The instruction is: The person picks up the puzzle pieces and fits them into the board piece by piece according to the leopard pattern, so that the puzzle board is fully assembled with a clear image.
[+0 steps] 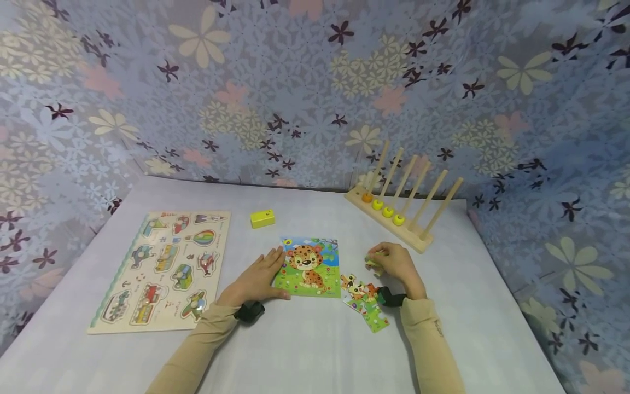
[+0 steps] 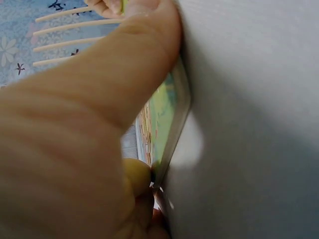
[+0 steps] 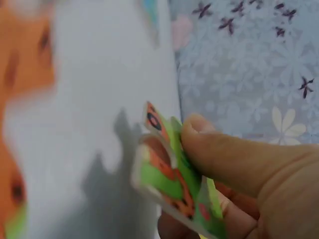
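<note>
A leopard picture puzzle board (image 1: 327, 276) lies flat on the table in the head view. My left hand (image 1: 258, 278) rests at its left side, the fingers fairly straight along the edge and the thumb by the lower left corner. Up close in the left wrist view, that thumb (image 2: 134, 55) lies near the board's thick edge (image 2: 177, 129). To the right, my right hand (image 1: 397, 262) holds a puzzle piece (image 3: 167, 179) above the table, pinched between thumb and fingers; more than one piece may be in this grip. Loose puzzle pieces (image 1: 375, 318) overlap just below it.
At the left lies a wooden vehicle puzzle board (image 1: 167, 293). Behind the leopard picture sits a yellow block (image 1: 262, 219). A wooden peg rack (image 1: 410, 238) with one orange and several yellow beads stands back right. Flowered cloth (image 1: 295, 109) hangs behind the table.
</note>
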Motion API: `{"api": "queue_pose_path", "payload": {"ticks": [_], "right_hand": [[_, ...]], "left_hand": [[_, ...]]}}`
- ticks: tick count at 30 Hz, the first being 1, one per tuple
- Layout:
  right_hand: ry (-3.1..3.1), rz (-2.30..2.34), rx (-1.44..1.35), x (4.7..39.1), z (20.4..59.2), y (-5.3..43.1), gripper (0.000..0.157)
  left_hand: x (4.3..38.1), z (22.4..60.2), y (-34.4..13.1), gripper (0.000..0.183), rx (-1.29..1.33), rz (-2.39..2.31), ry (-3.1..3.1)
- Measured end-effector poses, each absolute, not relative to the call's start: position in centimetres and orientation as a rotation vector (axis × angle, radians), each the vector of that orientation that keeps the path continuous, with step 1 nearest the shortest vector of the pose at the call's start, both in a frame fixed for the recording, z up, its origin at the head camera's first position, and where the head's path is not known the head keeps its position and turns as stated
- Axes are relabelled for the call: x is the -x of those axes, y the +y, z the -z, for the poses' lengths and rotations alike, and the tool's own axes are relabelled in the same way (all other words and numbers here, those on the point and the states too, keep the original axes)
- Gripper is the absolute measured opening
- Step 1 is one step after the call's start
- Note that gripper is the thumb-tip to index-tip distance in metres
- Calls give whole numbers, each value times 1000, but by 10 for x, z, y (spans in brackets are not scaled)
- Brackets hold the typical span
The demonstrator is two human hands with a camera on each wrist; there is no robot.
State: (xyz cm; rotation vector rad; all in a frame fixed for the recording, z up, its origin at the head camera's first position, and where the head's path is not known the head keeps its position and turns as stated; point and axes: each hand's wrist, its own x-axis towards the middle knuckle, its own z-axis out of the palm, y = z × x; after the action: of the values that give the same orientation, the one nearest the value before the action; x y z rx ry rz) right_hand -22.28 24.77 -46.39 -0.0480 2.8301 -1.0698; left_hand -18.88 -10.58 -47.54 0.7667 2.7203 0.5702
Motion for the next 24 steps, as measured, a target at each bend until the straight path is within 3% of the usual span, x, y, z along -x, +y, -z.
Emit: {"api": "queue_pose_path", "payload": {"ticks": [10, 14, 24], "right_hand": [[2424, 1485, 138, 221, 466, 215, 25], [2370, 1493, 193, 217, 469, 200, 31], [2481, 1422, 282, 209, 470, 172, 22]], "left_hand": [[188, 474, -105, 104, -765, -574, 2725], [188, 475, -105, 104, -764, -574, 2721], [189, 476, -105, 105, -755, -562, 2717]]}}
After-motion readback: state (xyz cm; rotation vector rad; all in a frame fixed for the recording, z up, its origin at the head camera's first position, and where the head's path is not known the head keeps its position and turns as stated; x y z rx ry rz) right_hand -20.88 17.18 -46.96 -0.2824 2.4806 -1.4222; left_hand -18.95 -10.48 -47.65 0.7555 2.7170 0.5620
